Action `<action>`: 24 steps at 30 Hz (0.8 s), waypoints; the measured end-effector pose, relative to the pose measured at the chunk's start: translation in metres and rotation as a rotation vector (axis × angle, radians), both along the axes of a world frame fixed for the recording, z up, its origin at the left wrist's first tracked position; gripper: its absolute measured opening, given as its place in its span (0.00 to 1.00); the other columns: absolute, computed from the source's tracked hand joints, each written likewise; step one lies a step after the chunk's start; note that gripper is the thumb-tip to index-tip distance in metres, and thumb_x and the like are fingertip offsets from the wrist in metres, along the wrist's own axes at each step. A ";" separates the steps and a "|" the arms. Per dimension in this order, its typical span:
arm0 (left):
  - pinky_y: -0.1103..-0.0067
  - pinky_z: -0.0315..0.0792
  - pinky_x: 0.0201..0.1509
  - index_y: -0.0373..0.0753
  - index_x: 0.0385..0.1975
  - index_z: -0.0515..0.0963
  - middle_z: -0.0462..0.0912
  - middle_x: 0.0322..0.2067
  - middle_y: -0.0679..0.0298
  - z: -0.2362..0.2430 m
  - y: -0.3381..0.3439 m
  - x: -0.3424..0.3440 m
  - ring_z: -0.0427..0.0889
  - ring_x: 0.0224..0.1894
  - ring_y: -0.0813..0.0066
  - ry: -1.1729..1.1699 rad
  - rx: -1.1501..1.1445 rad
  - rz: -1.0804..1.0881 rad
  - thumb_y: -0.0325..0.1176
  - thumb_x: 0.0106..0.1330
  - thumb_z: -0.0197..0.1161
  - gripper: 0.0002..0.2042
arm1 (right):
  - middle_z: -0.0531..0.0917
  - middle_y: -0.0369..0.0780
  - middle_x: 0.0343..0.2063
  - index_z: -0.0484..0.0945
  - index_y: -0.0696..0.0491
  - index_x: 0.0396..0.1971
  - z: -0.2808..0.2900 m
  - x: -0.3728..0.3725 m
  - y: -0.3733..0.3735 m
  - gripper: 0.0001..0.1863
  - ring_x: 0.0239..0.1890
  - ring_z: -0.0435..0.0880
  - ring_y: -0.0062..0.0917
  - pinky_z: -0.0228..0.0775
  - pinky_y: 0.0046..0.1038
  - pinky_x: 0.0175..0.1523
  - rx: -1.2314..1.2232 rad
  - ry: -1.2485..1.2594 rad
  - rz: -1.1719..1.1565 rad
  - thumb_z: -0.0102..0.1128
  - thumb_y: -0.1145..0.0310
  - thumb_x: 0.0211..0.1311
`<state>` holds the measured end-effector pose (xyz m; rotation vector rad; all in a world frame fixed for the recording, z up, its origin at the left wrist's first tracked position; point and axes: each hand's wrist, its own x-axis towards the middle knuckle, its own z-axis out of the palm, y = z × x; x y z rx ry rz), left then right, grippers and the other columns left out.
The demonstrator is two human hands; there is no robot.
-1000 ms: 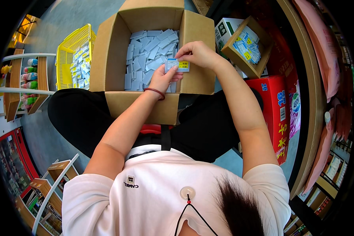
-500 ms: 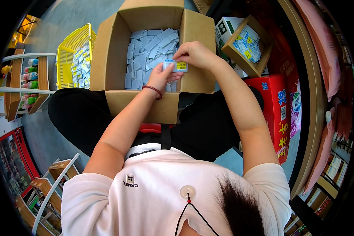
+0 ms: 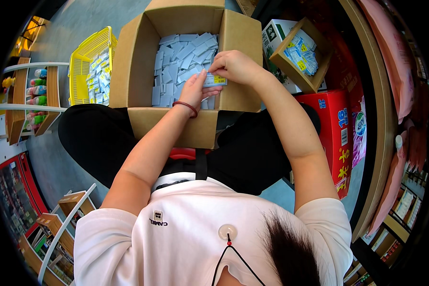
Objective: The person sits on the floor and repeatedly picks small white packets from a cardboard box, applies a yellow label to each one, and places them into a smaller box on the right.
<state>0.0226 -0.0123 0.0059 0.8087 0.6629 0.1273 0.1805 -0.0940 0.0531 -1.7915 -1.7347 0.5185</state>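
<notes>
My left hand (image 3: 194, 93) grips a small price label (image 3: 218, 81) with blue and yellow printing, thumb raised near its upper left part. My right hand (image 3: 236, 66) pinches the label's top edge with fingertips close to my left thumb. Both hands are over an open cardboard box (image 3: 121, 62) holding several piled white tag pieces (image 3: 176, 55). To the left stands a yellow plastic basket (image 3: 81, 47) with printed labels in it. At the upper right a small tilted brown box (image 3: 321, 71) holds more blue and yellow labels.
My crossed legs in black trousers sit below the box. A red carton (image 3: 326, 138) and a white carton (image 3: 275, 33) are close on my right, beside a shelf edge (image 3: 381, 143). Wooden shelves (image 3: 52, 105) with colourful small items stand at the left, near a red-framed cabinet (image 3: 16, 190).
My left thumb has moved up toward the label's top, beside the right fingertips, which have shifted slightly left along the label. The label now shows less behind my fingers.
</notes>
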 end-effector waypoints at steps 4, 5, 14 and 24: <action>0.74 0.76 0.44 0.35 0.45 0.63 0.73 0.43 0.54 0.004 -0.001 0.000 0.80 0.40 0.59 0.002 0.001 0.015 0.44 0.67 0.48 0.18 | 0.80 0.39 0.27 0.81 0.55 0.27 0.002 -0.003 0.000 0.06 0.30 0.79 0.31 0.72 0.27 0.37 0.010 -0.014 -0.009 0.61 0.75 0.46; 0.73 0.76 0.44 0.35 0.45 0.63 0.72 0.43 0.54 0.004 -0.001 0.000 0.80 0.41 0.59 0.001 -0.002 0.013 0.44 0.67 0.47 0.18 | 0.80 0.39 0.27 0.81 0.55 0.27 0.001 -0.002 0.000 0.06 0.30 0.79 0.32 0.72 0.27 0.36 0.013 -0.018 -0.009 0.61 0.75 0.46; 0.73 0.76 0.43 0.34 0.45 0.63 0.72 0.43 0.54 0.006 0.001 0.000 0.80 0.39 0.58 -0.010 -0.014 0.038 0.44 0.68 0.46 0.18 | 0.79 0.40 0.26 0.81 0.55 0.28 -0.001 -0.006 0.003 0.06 0.31 0.79 0.32 0.72 0.27 0.36 0.020 -0.058 -0.014 0.61 0.74 0.47; 0.75 0.77 0.39 0.34 0.45 0.63 0.73 0.42 0.54 -0.003 0.002 -0.002 0.81 0.38 0.59 -0.068 -0.012 0.046 0.43 0.68 0.46 0.17 | 0.79 0.41 0.27 0.81 0.55 0.27 0.005 -0.008 0.005 0.06 0.32 0.78 0.35 0.71 0.30 0.37 0.016 0.032 -0.035 0.60 0.73 0.47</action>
